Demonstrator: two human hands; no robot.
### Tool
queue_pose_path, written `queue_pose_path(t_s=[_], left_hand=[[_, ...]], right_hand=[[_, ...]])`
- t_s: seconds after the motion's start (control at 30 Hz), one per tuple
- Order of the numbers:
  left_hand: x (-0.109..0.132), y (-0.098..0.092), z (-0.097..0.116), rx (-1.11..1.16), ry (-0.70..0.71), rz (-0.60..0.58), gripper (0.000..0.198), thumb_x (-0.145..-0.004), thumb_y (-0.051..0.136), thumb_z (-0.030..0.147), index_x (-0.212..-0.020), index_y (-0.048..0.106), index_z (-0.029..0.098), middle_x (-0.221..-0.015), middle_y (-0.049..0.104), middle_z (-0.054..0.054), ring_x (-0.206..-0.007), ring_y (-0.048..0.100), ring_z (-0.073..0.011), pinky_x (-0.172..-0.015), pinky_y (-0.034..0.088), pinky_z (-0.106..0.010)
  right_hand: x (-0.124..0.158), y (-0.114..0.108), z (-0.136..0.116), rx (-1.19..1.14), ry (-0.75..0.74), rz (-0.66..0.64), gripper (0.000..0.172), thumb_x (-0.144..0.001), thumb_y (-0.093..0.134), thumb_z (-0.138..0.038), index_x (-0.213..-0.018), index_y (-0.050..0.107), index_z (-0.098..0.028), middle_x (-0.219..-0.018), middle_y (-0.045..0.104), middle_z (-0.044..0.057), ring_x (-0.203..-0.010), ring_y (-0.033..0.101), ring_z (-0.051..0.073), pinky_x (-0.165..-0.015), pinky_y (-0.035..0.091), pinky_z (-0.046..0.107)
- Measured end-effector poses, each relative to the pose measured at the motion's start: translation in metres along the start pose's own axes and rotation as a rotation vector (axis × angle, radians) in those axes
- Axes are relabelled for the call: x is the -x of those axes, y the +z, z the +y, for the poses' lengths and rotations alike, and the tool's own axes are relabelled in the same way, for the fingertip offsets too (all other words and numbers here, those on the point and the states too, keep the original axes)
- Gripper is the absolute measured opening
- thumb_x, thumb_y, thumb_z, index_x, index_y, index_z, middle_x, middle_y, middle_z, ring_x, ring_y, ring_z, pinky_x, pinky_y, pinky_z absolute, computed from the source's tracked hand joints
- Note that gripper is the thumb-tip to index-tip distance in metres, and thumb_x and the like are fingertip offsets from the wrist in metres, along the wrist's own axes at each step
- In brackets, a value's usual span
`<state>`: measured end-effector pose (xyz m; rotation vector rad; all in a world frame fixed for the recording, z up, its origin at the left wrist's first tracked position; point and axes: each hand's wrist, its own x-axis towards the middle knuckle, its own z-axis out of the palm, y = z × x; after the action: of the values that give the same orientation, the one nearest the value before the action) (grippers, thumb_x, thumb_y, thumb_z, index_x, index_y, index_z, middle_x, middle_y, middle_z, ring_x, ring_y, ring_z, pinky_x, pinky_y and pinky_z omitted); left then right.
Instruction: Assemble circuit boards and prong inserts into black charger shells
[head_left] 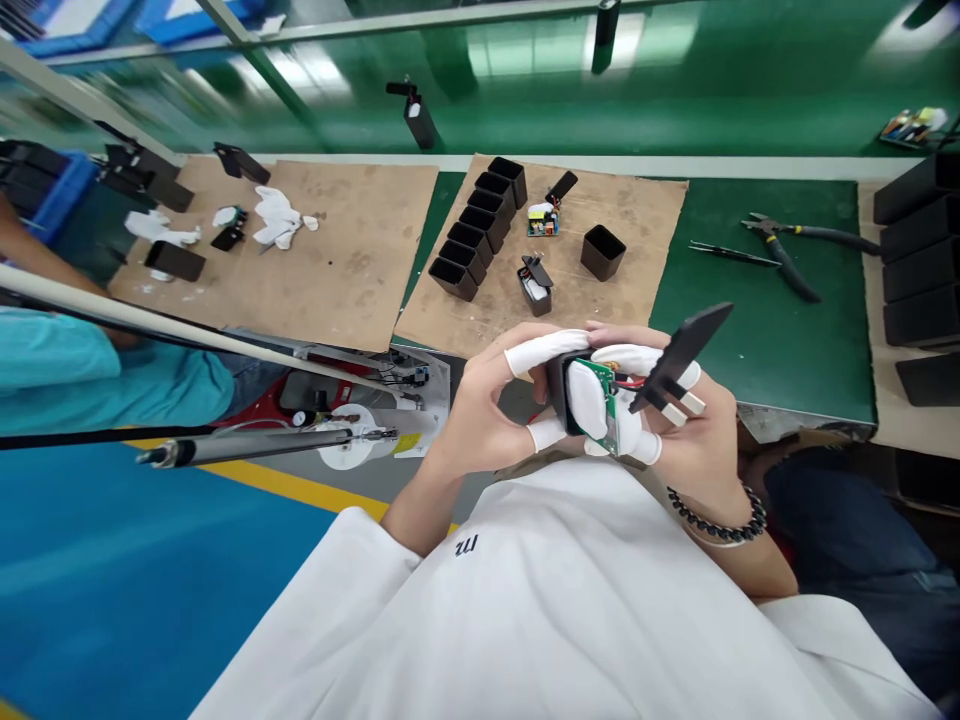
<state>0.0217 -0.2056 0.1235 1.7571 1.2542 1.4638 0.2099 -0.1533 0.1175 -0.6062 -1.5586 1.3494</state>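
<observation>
Your left hand [491, 415]: fingers curled, closed around a hollow black plastic case [559, 385]. Your right hand [697, 430]: fingers bent, gripping a green circuit board [607, 378] backed by a white pad [587, 398]. Location: between your palms, at the green table's [817, 365] near edge. Relation: board right of the case, at its mouth; depth inside, cannot tell. Flat black plastic lid [684, 352]: nearer your right hand, long axis slanting away rightward.

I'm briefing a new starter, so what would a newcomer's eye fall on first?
Likely the green circuit board with a white pad, held in the right hand at the mouth of a black plastic box in the left hand. Beyond, a row of open black boxes stands on brown cardboard. To the right, black-handled pliers lie on the green tabletop.
</observation>
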Motion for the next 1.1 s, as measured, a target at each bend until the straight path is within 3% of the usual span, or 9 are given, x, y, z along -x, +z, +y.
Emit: queue_pose_path(t_s=[0.33, 0.43, 0.57, 0.63, 0.77, 0.83, 0.93, 1.0, 1.1], left_hand=[[0.01, 0.001, -0.02, 0.132, -0.089, -0.001, 0.063, -0.072, 0.09, 0.03, -0.132, 0.069, 0.034, -0.123, 0.072, -0.005, -0.087, 0.071, -0.0204, -0.079, 0.06, -0.035], [0.016, 0.009, -0.042, 0.188, -0.216, 0.011, 0.064, -0.067, 0.093, 0.03, -0.128, 0.072, 0.028, -0.118, 0.073, -0.006, -0.087, 0.071, -0.0197, -0.084, 0.059, -0.035], [0.026, 0.021, -0.07, 0.312, -0.488, -0.02, 0.076, -0.055, 0.099, 0.034, -0.124, 0.072, 0.018, -0.098, 0.075, -0.007, -0.088, 0.072, -0.0223, -0.088, 0.059, -0.037], [0.03, 0.022, -0.077, 0.395, -0.595, -0.06, 0.084, -0.049, 0.101, 0.038, -0.125, 0.071, 0.016, -0.093, 0.076, -0.008, -0.088, 0.072, -0.0244, -0.089, 0.059, -0.04], [0.03, 0.014, -0.08, 0.503, -0.637, -0.222, 0.089, -0.049, 0.101, 0.036, -0.129, 0.071, 0.016, -0.085, 0.075, -0.006, -0.08, 0.072, -0.024, -0.088, 0.059, -0.043], [0.026, 0.009, -0.08, 0.529, -0.628, -0.351, 0.083, -0.048, 0.101, 0.034, -0.125, 0.074, 0.017, -0.083, 0.075, -0.005, -0.081, 0.073, -0.0248, -0.09, 0.059, -0.043], [0.021, 0.006, -0.08, 0.653, -0.638, -0.503, 0.079, -0.038, 0.104, 0.033, -0.111, 0.079, 0.018, -0.093, 0.078, -0.008, -0.093, 0.075, -0.0298, -0.092, 0.06, -0.044], [0.021, 0.006, -0.079, 0.759, -0.659, -0.506, 0.081, -0.033, 0.105, 0.035, -0.108, 0.08, 0.017, -0.099, 0.079, -0.011, -0.101, 0.075, -0.0337, -0.094, 0.06, -0.046], [0.023, 0.009, -0.079, 0.807, -0.723, -0.395, 0.082, -0.034, 0.105, 0.037, -0.109, 0.079, 0.017, -0.104, 0.079, -0.011, -0.102, 0.074, -0.0333, -0.092, 0.059, -0.045]], right_hand=[[-0.003, 0.001, -0.005, 0.131, 0.037, -0.085, 0.042, -0.078, 0.088, -0.043, -0.115, 0.075, -0.028, -0.132, 0.071, 0.008, -0.129, 0.065, 0.032, -0.112, 0.053, 0.048], [-0.009, -0.004, 0.009, 0.191, 0.088, -0.141, 0.048, -0.077, 0.088, -0.038, -0.121, 0.072, -0.028, -0.139, 0.067, 0.009, -0.133, 0.062, 0.032, -0.116, 0.049, 0.05], [-0.01, -0.021, 0.024, 0.176, 0.29, -0.234, 0.083, -0.064, 0.096, -0.035, -0.138, 0.06, -0.03, -0.154, 0.054, 0.011, -0.145, 0.051, 0.035, -0.118, 0.047, 0.055], [-0.01, -0.031, 0.022, 0.129, 0.336, -0.211, 0.085, -0.065, 0.096, -0.033, -0.14, 0.056, -0.032, -0.155, 0.053, 0.009, -0.145, 0.052, 0.033, -0.117, 0.048, 0.054], [-0.021, -0.043, 0.007, 0.187, 0.173, -0.153, 0.067, -0.075, 0.09, -0.031, -0.136, 0.062, -0.036, -0.159, 0.052, 0.004, -0.149, 0.048, 0.031, -0.118, 0.048, 0.05], [-0.035, -0.046, 0.002, 0.273, 0.09, -0.3, 0.06, -0.076, 0.089, -0.031, -0.132, 0.068, -0.035, -0.158, 0.055, 0.002, -0.151, 0.046, 0.031, -0.118, 0.048, 0.048], [-0.056, -0.051, 0.0, 0.365, 0.059, -0.602, 0.044, -0.078, 0.087, -0.033, -0.121, 0.077, -0.032, -0.139, 0.072, 0.001, -0.132, 0.066, 0.029, -0.11, 0.057, 0.041], [-0.062, -0.054, 0.002, 0.42, 0.042, -0.669, 0.041, -0.082, 0.084, -0.033, -0.123, 0.077, -0.031, -0.126, 0.078, 0.001, -0.116, 0.076, 0.026, -0.102, 0.061, 0.036], [-0.057, -0.057, 0.008, 0.505, -0.084, -0.585, 0.041, -0.088, 0.078, -0.031, -0.128, 0.074, -0.032, -0.131, 0.076, 0.0, -0.115, 0.076, 0.023, -0.1, 0.063, 0.033]])
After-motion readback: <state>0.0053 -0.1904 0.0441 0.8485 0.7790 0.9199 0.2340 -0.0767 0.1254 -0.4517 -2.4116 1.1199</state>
